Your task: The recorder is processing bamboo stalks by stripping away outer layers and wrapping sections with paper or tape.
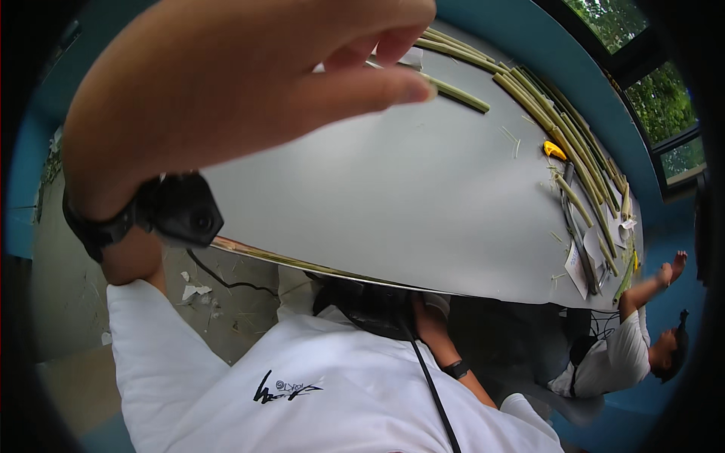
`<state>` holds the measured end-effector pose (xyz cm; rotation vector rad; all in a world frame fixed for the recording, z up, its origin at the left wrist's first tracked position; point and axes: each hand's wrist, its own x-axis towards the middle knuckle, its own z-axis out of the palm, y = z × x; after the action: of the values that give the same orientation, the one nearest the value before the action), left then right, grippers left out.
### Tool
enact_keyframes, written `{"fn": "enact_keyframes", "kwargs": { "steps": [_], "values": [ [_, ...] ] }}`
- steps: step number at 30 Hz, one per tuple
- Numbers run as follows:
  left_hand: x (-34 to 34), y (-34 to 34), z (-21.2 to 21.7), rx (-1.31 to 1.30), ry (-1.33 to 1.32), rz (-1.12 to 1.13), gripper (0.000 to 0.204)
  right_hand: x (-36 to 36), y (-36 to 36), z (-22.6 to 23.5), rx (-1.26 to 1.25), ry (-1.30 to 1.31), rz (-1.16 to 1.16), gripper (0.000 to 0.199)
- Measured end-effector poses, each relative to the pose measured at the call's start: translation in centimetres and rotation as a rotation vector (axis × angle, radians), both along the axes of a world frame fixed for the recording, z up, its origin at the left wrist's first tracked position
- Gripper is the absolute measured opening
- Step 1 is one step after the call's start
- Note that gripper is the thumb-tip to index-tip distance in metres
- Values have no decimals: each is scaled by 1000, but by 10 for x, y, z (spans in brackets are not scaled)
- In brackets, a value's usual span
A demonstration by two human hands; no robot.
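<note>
My left hand (355, 68) is raised close to the view, high above the grey table (393, 196). Its thumb stands apart from the loosely curled fingers, and nothing shows in the gap. Part of this hand is cut off by the upper edge. Behind the thumb, a cut green stalk (462, 97) lies on the tabletop. A black strap with a small camera (189, 211) circles my left wrist. Down by my lap, at the near table edge, is my right hand (429, 321), with its fingers hidden. A black band (457, 368) is on that wrist.
Long green stalks (559, 124) line the table's far right side, near a yellow-handled tool (554, 151) and paper sheets (580, 264). At right, another person (604, 362) has an arm raised. A black cable (226, 279) and white scraps (198, 291) lie on the floor.
</note>
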<state>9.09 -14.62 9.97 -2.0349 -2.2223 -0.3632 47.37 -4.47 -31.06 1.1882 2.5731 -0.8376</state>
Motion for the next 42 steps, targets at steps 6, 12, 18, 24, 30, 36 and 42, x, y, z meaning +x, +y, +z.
{"fn": "enact_keyframes", "kwargs": {
  "steps": [6,12,18,24,30,36,42],
  "values": [
    [46,-91,-101,-117,-229,-434,25,35,-17,-21,-86,356,-134,58],
    [79,-122,-210,-634,-785,-127,22,14,-1,-11,-52,478,-119,58],
    [41,-154,-389,-320,-489,197,40,23,-2,-43,-41,216,-151,64],
    [62,-118,-434,75,-433,127,72,29,0,-40,-12,185,-71,57],
    [61,-75,-436,-35,-344,2,75,36,-12,18,-321,206,-82,52],
    [39,-50,-444,-25,-309,16,54,41,-24,73,-394,360,46,51],
    [35,-51,-467,-12,-259,84,68,52,-28,82,-233,302,87,47]
  ]
}}
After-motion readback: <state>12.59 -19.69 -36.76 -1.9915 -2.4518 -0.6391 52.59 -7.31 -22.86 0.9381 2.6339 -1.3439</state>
